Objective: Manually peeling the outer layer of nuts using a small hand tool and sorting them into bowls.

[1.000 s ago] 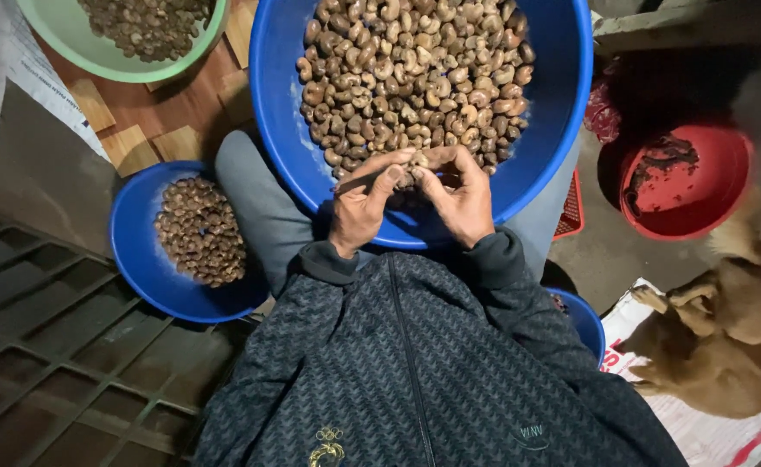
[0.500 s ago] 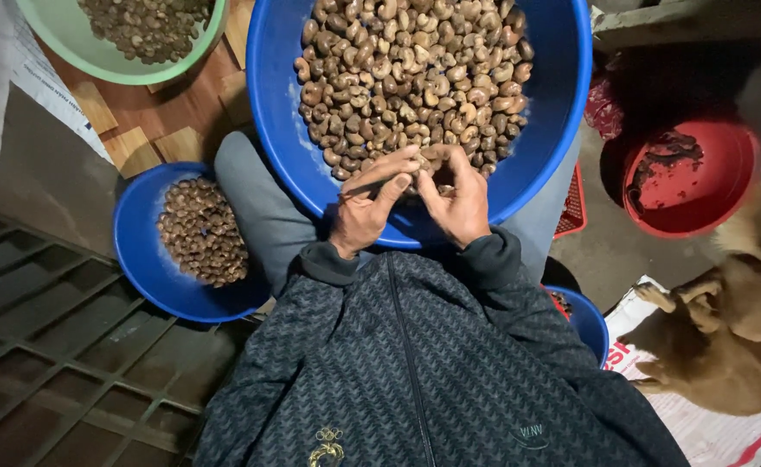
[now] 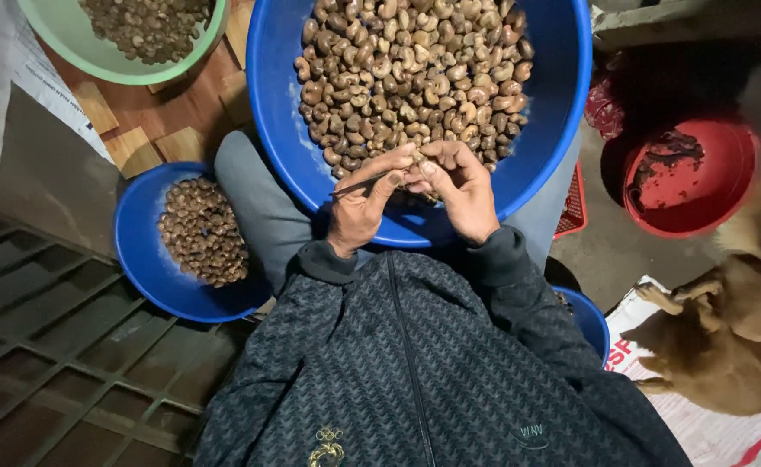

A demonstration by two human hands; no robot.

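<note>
Cashew nut (image 3: 415, 169) pinched between both sets of fingertips, over the near rim of the large blue basin (image 3: 562, 112) that rests on the person's lap. Going left to right: pale green bowl (image 3: 69, 47) of nuts at far left, small blue bowl (image 3: 142, 259) of darker nuts on the floor at near left, then the left hand (image 3: 359, 207), curled closed round a thin dark pick (image 3: 359, 183). Pick's long axis runs left to right, nearly level, its tip pointing right at the nut. Nut sits just right of that tip and touches the right hand (image 3: 462, 195), which clamps it between thumb and fingers, palm turned left, wrist bent. Both wrists lie close to the chest, forearms converging. Heap of nuts (image 3: 415, 69) lies beyond the hands. Red tub (image 3: 726, 182) and a tan dog (image 3: 735, 337) at far right.
</note>
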